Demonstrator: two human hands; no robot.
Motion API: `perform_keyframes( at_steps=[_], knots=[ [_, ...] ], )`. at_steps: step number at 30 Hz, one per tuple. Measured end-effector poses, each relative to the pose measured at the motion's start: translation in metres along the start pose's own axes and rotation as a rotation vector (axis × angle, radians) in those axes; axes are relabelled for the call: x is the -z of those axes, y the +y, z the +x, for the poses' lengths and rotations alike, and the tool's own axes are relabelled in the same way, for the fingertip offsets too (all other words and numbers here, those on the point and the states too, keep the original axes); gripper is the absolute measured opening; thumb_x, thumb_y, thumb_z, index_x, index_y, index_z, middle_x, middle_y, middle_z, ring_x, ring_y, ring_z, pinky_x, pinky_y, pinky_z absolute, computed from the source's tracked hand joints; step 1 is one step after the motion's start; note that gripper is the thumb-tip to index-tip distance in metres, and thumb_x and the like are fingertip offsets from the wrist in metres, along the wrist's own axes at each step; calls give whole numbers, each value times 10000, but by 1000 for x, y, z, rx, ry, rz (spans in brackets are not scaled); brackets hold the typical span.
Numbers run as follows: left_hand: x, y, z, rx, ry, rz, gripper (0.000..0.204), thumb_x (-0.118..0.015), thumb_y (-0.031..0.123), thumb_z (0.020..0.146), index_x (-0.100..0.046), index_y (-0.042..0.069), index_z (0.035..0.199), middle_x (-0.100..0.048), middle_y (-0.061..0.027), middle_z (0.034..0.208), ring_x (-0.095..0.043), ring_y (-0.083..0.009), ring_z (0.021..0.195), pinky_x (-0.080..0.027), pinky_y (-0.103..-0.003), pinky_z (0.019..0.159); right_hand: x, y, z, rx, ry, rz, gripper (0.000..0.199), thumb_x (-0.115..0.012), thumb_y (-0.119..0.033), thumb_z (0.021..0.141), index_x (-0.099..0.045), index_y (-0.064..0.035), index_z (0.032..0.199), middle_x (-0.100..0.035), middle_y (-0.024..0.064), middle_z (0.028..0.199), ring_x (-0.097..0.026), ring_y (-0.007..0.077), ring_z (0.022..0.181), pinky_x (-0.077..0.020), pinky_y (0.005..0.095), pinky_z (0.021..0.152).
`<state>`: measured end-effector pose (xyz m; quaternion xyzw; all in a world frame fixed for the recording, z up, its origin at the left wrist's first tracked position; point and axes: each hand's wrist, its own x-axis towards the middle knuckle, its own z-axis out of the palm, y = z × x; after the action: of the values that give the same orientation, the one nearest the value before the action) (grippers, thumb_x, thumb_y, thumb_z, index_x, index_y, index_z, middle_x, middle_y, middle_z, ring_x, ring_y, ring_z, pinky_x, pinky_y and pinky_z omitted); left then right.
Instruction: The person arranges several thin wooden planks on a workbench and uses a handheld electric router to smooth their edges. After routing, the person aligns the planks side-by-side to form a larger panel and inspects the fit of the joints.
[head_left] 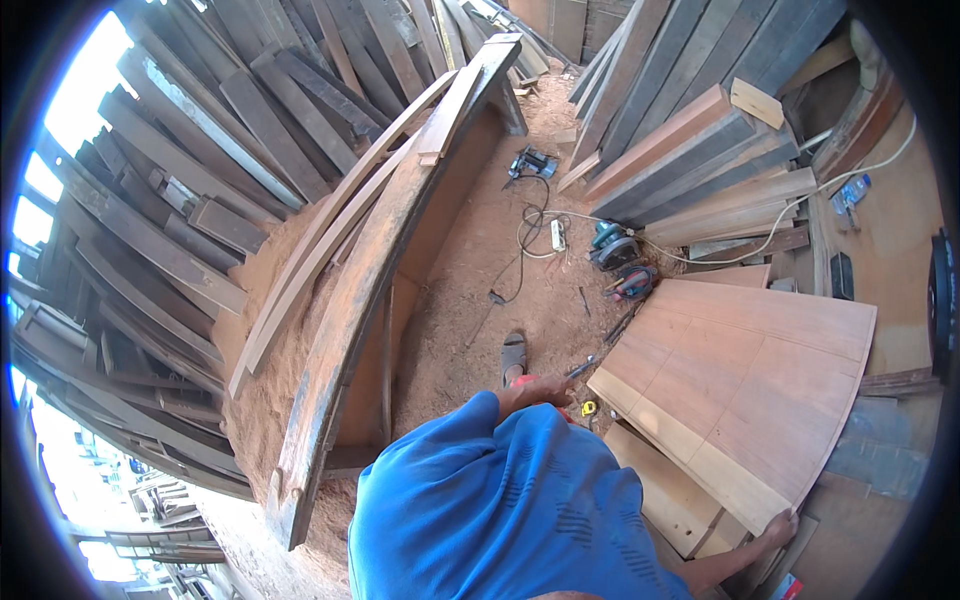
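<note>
A wide wooden panel [745, 365] with pencil-like lines across it lies tilted at my right, its far edge curved. At the panel's near corner is my right hand [778, 530], its fingers closed over the edge. My left hand [552, 389] is in front of my blue shirt, near my knee; its fingers are too small and hidden to read. Just beyond it lies a slim grey-blue tool [582, 367], and I cannot tell whether the hand touches it. A yellow tape measure [589, 408] is on the ground between the left hand and the panel.
Sawdust covers the ground. A circular saw [612, 246], another power tool [632, 283], a smaller corded tool [532, 163] and a white power strip [558, 235] lie ahead with trailing cords. A long timber bench [350, 350] runs along the left. Stacked boards [690, 150] stand right.
</note>
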<state>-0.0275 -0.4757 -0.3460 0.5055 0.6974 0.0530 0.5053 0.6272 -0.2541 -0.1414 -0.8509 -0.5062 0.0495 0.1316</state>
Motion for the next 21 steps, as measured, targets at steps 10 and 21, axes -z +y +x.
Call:
perform_keyframes(
  at_steps=[10,21],
  knots=[
    [11,-120,3,240,41,-118,410,-614,337,893,-675,10,1133,-647,-268,1216,-630,-380,1121,-498,-440,943,-42,-214,-81,50,328,-493,442,-520,-436,963,-727,-63,1078,-677,174,1207,-570,306,1247,-476,446,1007],
    [147,-225,-44,120,-107,-103,445,-572,382,881,-671,48,1157,-703,-215,1086,-669,-344,1031,-536,-438,890,-218,-559,-308,1009,-919,192,412,-678,-211,861,-655,40,1186,-676,250,1165,-655,351,1102,-499,402,975]
  ],
)
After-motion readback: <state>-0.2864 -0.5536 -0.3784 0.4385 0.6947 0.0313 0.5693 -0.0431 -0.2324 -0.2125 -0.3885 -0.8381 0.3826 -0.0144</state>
